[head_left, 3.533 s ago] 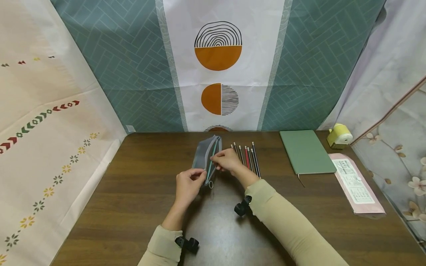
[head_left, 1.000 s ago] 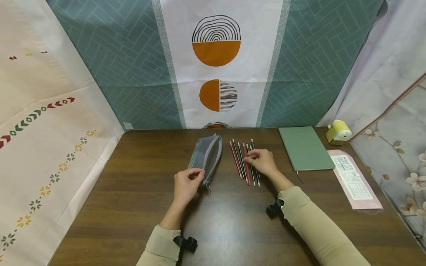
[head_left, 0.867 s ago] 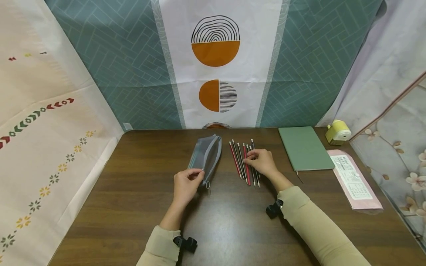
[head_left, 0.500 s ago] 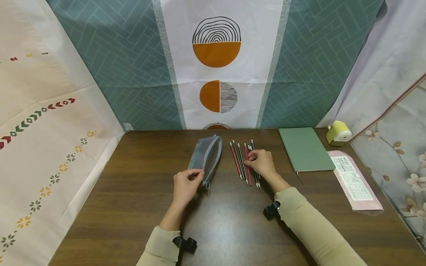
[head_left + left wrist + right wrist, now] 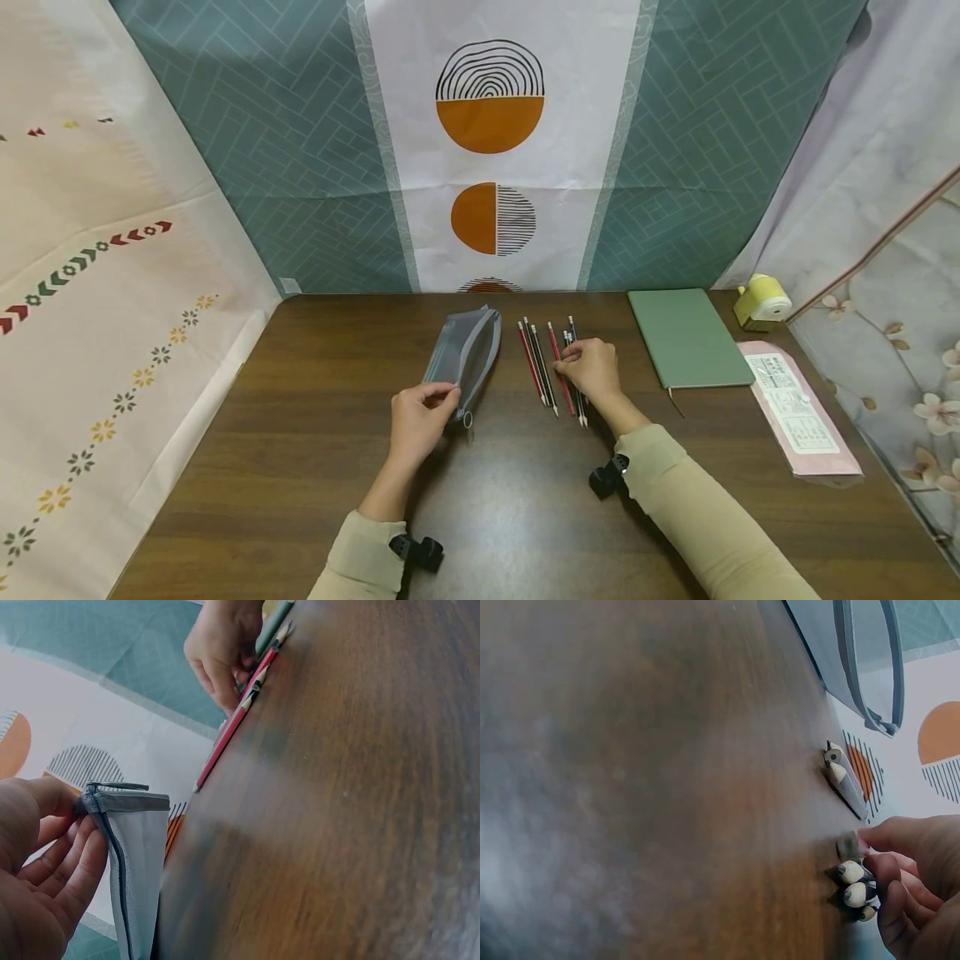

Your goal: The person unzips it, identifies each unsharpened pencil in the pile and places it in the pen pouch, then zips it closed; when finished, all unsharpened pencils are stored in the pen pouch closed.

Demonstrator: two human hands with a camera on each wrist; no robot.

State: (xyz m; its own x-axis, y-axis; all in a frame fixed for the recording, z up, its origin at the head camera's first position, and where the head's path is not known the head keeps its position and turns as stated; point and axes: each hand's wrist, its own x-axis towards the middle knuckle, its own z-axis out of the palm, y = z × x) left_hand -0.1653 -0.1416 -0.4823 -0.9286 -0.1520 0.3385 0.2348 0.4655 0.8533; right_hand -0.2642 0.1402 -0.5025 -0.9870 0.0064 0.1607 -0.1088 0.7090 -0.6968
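Observation:
A grey zippered pencil case (image 5: 448,343) lies with its mouth gaping toward the right. My left hand (image 5: 420,417) pinches its near corner by the zipper, thumb against fingertips; the left wrist view shows the zipper edge of the case (image 5: 139,862) at those fingers. To the right, my right hand (image 5: 596,371) pinches a red pencil (image 5: 553,337) between thumb and index finger. Dark pencils (image 5: 581,412) lie partly hidden under that hand, their sharpened tips toward me. Left of it, another red pencil (image 5: 531,362) lies beside dark pencils (image 5: 546,379).
A green notebook (image 5: 690,337) lies at the back right, its ribbon hanging out. Beyond it stands a yellow pencil sharpener (image 5: 762,302). A pink packet with a white label (image 5: 802,408) lies along the table's right side. Patterned cloths hang behind and at both sides.
My right hand has gone from the case's mouth to the pencils on the right. A gap has opened between the left pencils and the pinched red one. My left hand keeps its hold.

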